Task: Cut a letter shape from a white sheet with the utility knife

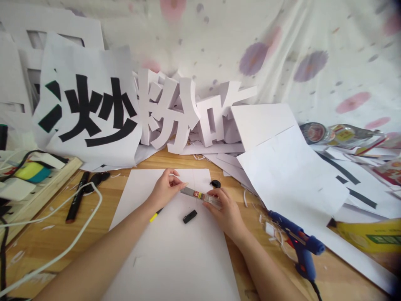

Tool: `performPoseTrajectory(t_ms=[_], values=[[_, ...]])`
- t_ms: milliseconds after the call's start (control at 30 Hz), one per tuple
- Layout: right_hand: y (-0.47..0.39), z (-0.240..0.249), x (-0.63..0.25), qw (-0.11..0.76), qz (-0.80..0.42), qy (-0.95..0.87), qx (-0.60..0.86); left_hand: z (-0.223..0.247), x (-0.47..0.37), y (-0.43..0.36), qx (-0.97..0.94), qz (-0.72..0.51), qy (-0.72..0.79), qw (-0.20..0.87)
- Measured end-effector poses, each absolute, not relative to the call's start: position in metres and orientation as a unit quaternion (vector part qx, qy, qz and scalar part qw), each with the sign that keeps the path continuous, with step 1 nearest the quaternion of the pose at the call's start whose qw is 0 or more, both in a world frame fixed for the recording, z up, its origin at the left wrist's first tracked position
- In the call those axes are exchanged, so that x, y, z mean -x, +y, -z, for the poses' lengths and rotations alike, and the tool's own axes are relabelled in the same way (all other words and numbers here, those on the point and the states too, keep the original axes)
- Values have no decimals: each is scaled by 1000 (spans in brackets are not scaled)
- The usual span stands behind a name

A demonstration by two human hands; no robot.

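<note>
Between both hands is a slim grey blade case (198, 195) with a red and yellow label and a clear plastic end. My left hand (166, 187) pinches its grey left end between thumb and finger. At the clear right end, my right hand (224, 207) has its fingers closed around the case. A white sheet of board (175, 251) lies beneath. A small black plastic piece (189, 216) rests on the board below the case. A thin yellow and black object (156, 215) is partly hidden by my left wrist. Just behind my right hand sits a round black piece (215, 184).
A blue hot glue gun (297, 240) lies on the right with its cord. On the left are a black marker (77, 198), white cables (90, 209) and a wooden rack (40, 196). White cut-out characters (175, 113) and a printed sheet (87, 146) stand behind.
</note>
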State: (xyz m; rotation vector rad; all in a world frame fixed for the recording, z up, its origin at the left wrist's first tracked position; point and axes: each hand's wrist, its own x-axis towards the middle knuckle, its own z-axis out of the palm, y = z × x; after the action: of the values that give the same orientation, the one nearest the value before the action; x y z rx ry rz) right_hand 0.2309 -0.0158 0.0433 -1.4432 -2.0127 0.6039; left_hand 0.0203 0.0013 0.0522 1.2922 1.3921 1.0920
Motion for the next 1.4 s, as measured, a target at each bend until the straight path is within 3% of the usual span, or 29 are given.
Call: performPoseTrajectory(t_ms=[433, 1133, 1400], values=[[-16, -43, -231, 345, -234, -733, 538, -65, -21, -5, -505, -434, 554, 500], [-13, -47, -233, 350, -237, -738, 527, -69, -19, -3, -466, -464, 557, 508], [-13, -42, -232, 272, -278, -740, 549, -58, -22, -2, -469, -475, 571, 477]])
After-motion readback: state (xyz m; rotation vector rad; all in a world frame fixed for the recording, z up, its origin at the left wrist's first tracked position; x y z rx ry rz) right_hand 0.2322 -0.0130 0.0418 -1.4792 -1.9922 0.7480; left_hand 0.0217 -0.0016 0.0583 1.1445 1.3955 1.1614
